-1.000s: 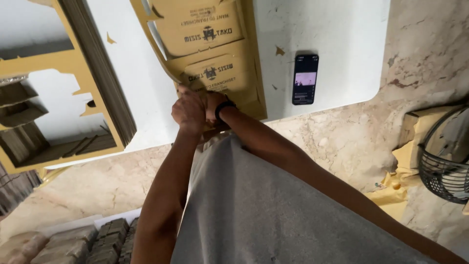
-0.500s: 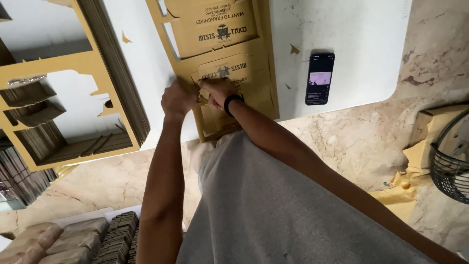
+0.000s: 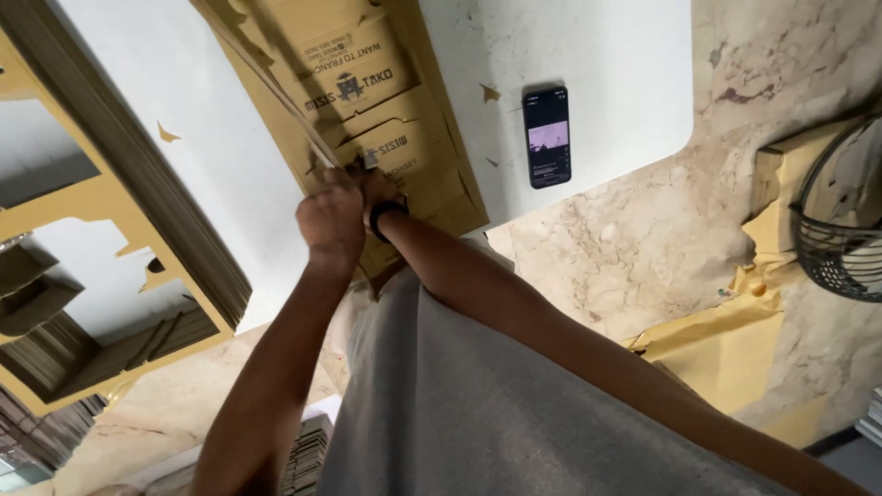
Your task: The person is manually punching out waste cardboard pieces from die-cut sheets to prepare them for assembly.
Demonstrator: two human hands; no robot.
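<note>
A flat die-cut brown cardboard sheet (image 3: 386, 101) with dark print lies on a white table (image 3: 606, 83). My left hand (image 3: 329, 220) is closed in a fist at the sheet's near edge, gripping a thin cardboard edge (image 3: 276, 92) that rises at a slant to the upper left. Just right of it and touching it, my right hand (image 3: 375, 188) grips the same sheet and is partly hidden by the left. A black band (image 3: 387, 216) circles my right wrist. My grey shirt fills the lower middle.
A dark phone (image 3: 547, 138) with a lit screen lies on the table right of the sheet. A thick stack of cut cardboard sheets (image 3: 138, 193) sits at the left. A black wire fan guard (image 3: 841, 220) and cardboard scraps (image 3: 717, 344) are on the marble floor at right.
My two hands stay together at the sheet's near edge, with the left fist now left of the right. The thin cardboard edge has lifted off the sheet. The view has shifted.
</note>
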